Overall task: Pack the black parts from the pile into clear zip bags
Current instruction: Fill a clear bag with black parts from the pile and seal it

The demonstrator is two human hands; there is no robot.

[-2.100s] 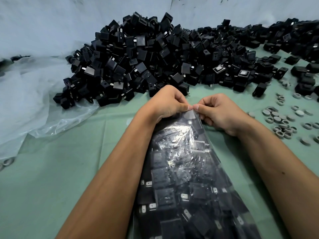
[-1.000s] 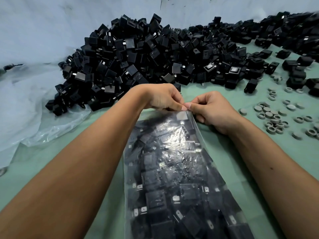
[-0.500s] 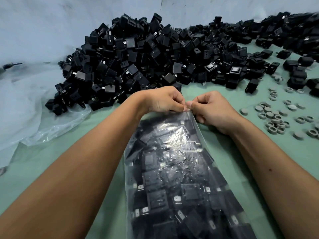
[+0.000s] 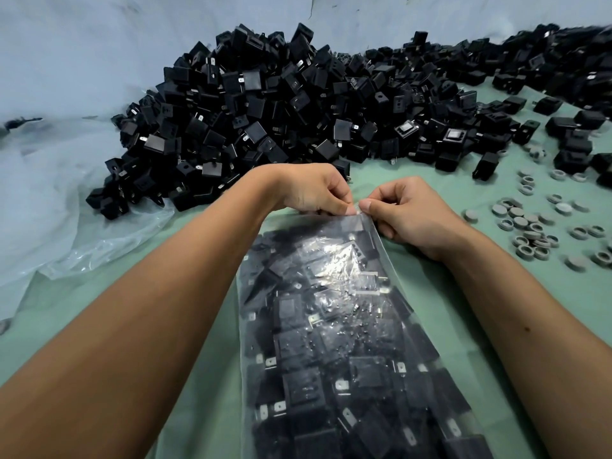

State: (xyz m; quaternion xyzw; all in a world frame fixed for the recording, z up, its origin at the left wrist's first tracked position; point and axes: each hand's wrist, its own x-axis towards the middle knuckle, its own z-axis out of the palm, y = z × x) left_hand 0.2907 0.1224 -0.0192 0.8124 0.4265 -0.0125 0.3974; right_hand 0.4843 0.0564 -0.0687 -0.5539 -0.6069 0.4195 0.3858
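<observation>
I note grey rings and caps scattered on the green table cover (right side). Crumpled clear plastic sheeting lies left.

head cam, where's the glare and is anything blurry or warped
Head view: glare sits on the upper middle of the clear zip bag, washing out parts beneath; the far-right end of the black parts pile is smeared; wide-angle distortion bows the edges and enlarges the forearms.

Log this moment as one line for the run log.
stage: sealing | left hand: pinches bag mouth | right hand: pinches bag mouth | clear plastic zip bag: filled with black parts, on green table
</observation>
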